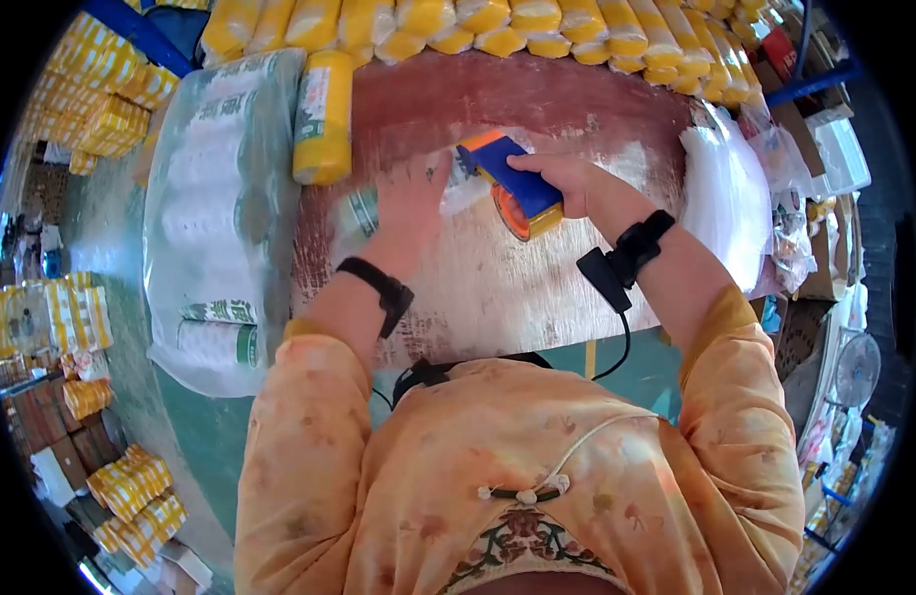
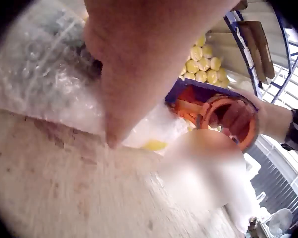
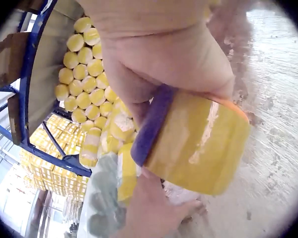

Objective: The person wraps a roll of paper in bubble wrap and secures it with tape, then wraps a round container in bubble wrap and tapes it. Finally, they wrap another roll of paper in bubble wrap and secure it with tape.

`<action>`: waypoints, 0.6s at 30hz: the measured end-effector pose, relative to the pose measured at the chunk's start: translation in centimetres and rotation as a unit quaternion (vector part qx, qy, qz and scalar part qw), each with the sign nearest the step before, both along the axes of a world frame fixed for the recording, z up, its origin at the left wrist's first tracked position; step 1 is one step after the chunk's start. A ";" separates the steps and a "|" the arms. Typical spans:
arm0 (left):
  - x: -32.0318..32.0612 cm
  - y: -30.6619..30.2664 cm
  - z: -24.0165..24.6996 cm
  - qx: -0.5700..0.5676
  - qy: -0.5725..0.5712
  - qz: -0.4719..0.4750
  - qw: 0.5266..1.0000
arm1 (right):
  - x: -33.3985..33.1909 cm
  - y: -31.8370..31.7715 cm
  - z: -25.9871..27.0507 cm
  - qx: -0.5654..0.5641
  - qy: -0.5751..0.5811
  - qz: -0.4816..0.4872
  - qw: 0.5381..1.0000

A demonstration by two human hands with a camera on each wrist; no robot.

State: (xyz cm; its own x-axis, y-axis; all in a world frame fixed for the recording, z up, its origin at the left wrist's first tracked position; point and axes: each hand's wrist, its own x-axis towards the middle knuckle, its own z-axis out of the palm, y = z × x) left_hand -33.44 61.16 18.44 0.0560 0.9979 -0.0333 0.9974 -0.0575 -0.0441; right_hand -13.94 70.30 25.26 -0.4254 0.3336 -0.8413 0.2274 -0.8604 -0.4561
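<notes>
My right hand [image 1: 567,180] grips a blue tape gun [image 1: 517,171] with orange parts, loaded with a wide roll of yellow tape [image 3: 203,144]. The roll's orange hub faces the left wrist camera. On the table, my left hand [image 1: 413,203] lies over a clear plastic-wrapped bundle [image 2: 44,84] with dark and green print, its thumb stretched out from the fingers in the right wrist view. The front end of the tape gun is close beside that hand, over the bundle's right end. Part of the bundle is hidden under the left hand.
A large plastic-wrapped pack of rolls [image 1: 215,198] stands along the table's left side, with a yellow wrapped roll [image 1: 324,119] next to it. Many yellow rolls [image 1: 497,20] are stacked at the back. White plastic sheeting [image 1: 726,203] lies at the right edge of the worn table [image 1: 458,307].
</notes>
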 end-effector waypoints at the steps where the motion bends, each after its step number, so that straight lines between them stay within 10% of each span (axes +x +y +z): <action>1: -0.3 0.5 0.9 -0.014 -0.024 -0.001 1.000 | -0.2 -0.2 0.2 0.017 -0.008 -0.007 1.000; 18: -4.0 4.8 1.9 -0.178 -0.182 -0.057 0.965 | 5.8 -11.4 -5.7 0.026 0.069 -0.037 0.997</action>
